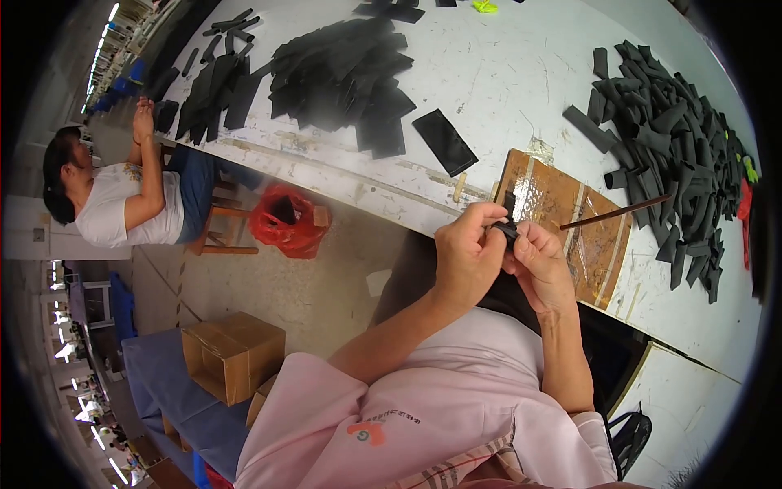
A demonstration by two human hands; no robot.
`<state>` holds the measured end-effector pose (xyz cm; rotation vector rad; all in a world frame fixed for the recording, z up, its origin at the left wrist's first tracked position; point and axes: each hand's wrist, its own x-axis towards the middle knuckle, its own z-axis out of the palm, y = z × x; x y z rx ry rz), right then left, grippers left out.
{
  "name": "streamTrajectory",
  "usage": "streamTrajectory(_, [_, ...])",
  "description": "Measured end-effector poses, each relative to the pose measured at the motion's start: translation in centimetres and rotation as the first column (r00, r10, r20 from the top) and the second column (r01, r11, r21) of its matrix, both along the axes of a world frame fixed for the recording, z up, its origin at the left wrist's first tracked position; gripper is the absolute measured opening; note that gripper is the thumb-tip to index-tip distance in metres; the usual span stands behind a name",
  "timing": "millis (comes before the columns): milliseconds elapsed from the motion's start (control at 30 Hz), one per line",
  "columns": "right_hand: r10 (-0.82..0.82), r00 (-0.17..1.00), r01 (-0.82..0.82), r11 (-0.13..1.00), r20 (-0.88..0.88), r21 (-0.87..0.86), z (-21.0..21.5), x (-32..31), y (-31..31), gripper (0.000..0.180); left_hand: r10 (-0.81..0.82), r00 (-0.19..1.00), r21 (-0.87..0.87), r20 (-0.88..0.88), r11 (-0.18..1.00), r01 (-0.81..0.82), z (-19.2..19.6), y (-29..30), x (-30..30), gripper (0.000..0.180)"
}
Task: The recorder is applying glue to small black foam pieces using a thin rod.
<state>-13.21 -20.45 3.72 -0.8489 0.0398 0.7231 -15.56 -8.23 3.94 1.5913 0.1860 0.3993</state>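
My left hand [471, 254] and my right hand [539, 262] meet over the near edge of the table, fingers closed on a small black strip of material [507, 231]. Thumbs and fingertips of both hands pinch it, and one end sticks up between them. Its exact shape is partly hidden by my fingers. Just beyond my hands lies a brown board [593, 249] with clear tape across it. A thin dark brown stick [615, 212] slants over the board, its far end reaching toward a large heap of rolled black pieces [664, 138] on the right.
Flat black pieces [334, 77] are piled on the white table [489, 73] at the far left, and a black rectangular device [445, 142] lies nearer. A red plastic bag [287, 220] sits on the floor by a seated person [138, 191]. A cardboard box [235, 357] stands behind left.
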Motion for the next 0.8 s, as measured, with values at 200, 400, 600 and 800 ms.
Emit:
streamTrajectory(200, [-0.129,0.989,0.133,0.990,0.073,-0.051,0.2,-0.4,-0.6,0.013,-0.446,0.887,-0.779,-0.119,0.595,0.195,1.9,1.4,-0.5,0.026])
streamTrajectory(400, [-0.112,0.973,0.100,0.993,0.203,0.067,2.1,-0.5,-1.3,0.013,-0.644,0.652,-0.912,0.401,-0.215,0.348,2.6,1.5,-1.2,0.040])
streamTrajectory(600, [-0.202,0.841,0.250,0.968,0.502,-0.030,2.5,-0.1,-3.4,0.012,-0.379,0.921,-0.073,-0.088,0.925,0.374,4.6,-1.8,-1.6,0.020])
streamTrajectory(800, [-0.155,0.668,0.555,0.755,0.727,-0.349,7.3,-0.4,-5.1,0.011,-0.290,0.939,0.072,0.185,0.957,0.281,6.3,-4.9,0.8,0.010])
